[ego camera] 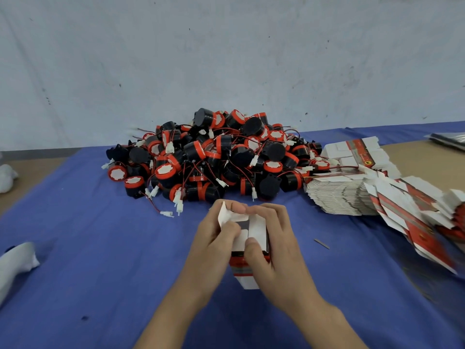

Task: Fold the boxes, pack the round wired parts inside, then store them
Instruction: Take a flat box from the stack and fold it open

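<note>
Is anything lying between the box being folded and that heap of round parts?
Nothing visible. Only blue cloth separates the box, held by the left hand and right hand, from the heap; flat boxes lie off right.

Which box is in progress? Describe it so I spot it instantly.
On the blue cloth, find the heap of black-and-red round parts. Nearer the camera, the left hand and right hand hold one box. Unlike the flat blanks at right, it is squared up, top flaps open.

Even, soft light; right edge blurred, perhaps by motion
</note>
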`<state>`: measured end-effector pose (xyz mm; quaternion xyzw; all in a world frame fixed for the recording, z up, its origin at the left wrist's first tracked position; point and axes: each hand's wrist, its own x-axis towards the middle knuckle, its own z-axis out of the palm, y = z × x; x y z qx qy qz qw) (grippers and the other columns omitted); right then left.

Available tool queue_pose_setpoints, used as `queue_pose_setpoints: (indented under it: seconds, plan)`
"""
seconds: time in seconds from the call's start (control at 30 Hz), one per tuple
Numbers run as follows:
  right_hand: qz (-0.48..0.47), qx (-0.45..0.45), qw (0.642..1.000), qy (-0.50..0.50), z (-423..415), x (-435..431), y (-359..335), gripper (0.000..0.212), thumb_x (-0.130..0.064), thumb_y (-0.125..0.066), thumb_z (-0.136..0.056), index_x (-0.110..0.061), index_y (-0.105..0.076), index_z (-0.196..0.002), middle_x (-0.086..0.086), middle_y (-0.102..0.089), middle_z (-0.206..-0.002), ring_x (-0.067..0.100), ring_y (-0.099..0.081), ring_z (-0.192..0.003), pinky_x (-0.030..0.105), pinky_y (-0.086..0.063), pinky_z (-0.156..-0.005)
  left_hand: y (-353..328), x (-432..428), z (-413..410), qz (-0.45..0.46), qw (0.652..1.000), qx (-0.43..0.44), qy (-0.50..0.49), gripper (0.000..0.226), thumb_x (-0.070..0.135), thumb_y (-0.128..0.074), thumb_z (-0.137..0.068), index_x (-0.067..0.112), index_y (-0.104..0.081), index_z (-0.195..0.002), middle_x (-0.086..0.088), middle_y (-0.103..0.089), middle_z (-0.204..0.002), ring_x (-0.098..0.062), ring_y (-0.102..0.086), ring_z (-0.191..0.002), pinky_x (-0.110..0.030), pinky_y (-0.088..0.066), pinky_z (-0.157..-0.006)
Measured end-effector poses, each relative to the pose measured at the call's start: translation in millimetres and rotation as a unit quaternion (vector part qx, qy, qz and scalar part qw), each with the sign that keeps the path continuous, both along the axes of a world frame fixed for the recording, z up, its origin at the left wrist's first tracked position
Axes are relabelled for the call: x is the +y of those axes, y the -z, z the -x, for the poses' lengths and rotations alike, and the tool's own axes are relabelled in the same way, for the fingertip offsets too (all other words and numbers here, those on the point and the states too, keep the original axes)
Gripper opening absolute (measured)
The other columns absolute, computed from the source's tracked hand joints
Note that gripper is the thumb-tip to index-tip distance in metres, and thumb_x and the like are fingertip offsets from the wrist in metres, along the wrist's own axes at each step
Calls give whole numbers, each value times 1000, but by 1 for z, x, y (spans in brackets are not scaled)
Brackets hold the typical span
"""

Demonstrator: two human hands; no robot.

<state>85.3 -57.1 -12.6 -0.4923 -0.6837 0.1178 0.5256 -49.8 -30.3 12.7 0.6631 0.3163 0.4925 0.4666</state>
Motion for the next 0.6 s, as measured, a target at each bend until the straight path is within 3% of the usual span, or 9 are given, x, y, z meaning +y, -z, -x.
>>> queue_pose_setpoints:
  seconds: [0.13, 0.2, 0.27, 0.4, 0.5, 0.6]
  plan:
    - [-13, 18, 999, 25, -5, 3, -2, 38, -39, -40, -85, -30, -53, -120, -13, -43, -121, 10, -54, -109, 16, -48, -79, 5, 4, -3, 33, 999, -28, 6, 31, 24, -53, -100, 40, -54, -127, 14, -67, -119, -5, -66, -108, -18, -54, -83]
    - [-19, 18, 999, 37, -7, 4, -3, 39, -38, -40, -85, -25, -55, -118, -11, -43, -120, 10, -55, -107, 16, -47, -77, 4, 7, -5, 95, 993, -69, 34, 35, 52, -56, -94, 39, -59, -127, 12, -69, -123, -10, -65, -116, -28, -54, -92]
    - [-23, 8, 999, 48, -10, 4, -4, 41, -38, -39, -84, -22, -56, -118, -9, -43, -121, 11, -54, -107, 21, -49, -76, 1, 10, -6, 165, 977, -116, 70, 53, 67, -49, -88, 31, -66, -124, 5, -71, -123, -17, -64, -118, -35, -51, -98]
    - [-45, -24, 996, 69, -12, 4, -4, 42, -33, -38, -82, -16, -59, -114, -6, -45, -121, 14, -54, -105, 27, -51, -75, 2, 11, -6, 228, 955, -151, 118, 57, 57, -51, -86, 29, -61, -134, -1, -68, -127, -25, -62, -117, -48, -50, -103]
    - [-65, -49, 994, 79, -14, 4, -5, 41, -29, -39, -82, -12, -62, -112, -5, -47, -119, 17, -55, -104, 27, -50, -76, 3, 5, -6, 249, 942, -154, 164, 61, 57, -55, -89, 29, -50, -142, -5, -67, -131, -26, -64, -120, -37, -56, -90]
    - [-77, -52, 992, 86, -15, 3, -5, 40, -29, -40, -83, -12, -62, -112, -7, -48, -120, 17, -55, -106, 29, -50, -76, 2, 3, -6, 270, 928, -175, 188, 66, 57, -60, -89, 24, -46, -144, -6, -65, -133, -24, -64, -120, -35, -56, -88]
